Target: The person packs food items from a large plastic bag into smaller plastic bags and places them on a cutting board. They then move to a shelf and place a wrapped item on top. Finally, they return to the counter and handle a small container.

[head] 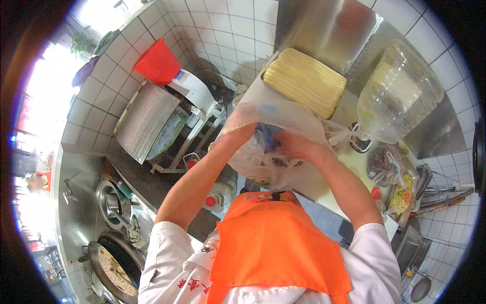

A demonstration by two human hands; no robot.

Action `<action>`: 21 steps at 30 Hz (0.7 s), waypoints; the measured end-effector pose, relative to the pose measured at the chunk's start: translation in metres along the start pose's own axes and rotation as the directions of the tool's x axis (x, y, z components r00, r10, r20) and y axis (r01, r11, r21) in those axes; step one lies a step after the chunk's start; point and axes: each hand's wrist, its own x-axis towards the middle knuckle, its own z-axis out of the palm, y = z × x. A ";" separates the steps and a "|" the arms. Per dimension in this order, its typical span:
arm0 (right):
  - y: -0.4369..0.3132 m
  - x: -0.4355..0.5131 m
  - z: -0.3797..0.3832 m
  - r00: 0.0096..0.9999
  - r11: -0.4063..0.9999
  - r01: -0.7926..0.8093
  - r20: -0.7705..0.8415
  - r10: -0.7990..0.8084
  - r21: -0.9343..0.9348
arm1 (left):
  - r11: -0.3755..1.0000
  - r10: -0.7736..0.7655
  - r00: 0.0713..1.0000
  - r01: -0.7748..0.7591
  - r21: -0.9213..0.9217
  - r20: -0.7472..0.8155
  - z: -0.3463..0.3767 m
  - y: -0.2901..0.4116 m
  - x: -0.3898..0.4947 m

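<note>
A large translucent plastic bag (243,152) spreads open in front of my apron, over the edge of the white worktop. Both my forearms reach into its mouth. My left hand (246,116) shows faintly through the bag's upper left side, its fingers veiled by the plastic. Inside, my right hand (294,145) is blurred, close against a blue item (269,133) that looks like thin plastic. The grip of either hand is hard to make out. Just beyond the bag, a tray of pale yellow strips (305,81), closely laid in rows, rests on the worktop.
At right stand a big clear plastic bottle (402,91), a knotted bag of dark food (385,165) and a tray of shredded vegetables (402,195). A red bucket (157,62) tops equipment at left. Below are a white jug with a red cap (216,199) and a wok (114,269).
</note>
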 end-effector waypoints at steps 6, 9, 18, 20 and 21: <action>0.005 0.016 0.002 0.974 0.971 0.206 0.124 -0.191 -0.121 | 0.976 -0.097 0.989 0.072 -0.207 -0.113 0.003 0.003 -0.016; -0.011 0.024 0.005 0.926 0.967 0.064 -0.348 -0.149 -0.245 | 1.000 0.007 0.992 -0.008 -0.005 -0.129 0.009 -0.004 -0.021; -0.005 0.049 0.038 0.978 0.978 -0.200 -0.069 0.196 -0.061 | 0.932 0.120 0.939 -0.218 -0.288 -0.322 0.011 -0.019 -0.052; 0.020 0.065 0.049 0.971 0.982 -0.191 -0.149 0.189 0.003 | 0.979 0.122 0.958 -0.159 -0.127 -0.260 -0.006 -0.022 -0.042; 0.028 0.080 0.059 0.962 0.996 -0.090 -0.256 0.092 0.019 | 0.978 0.135 0.965 -0.166 -0.123 -0.224 -0.012 -0.021 -0.034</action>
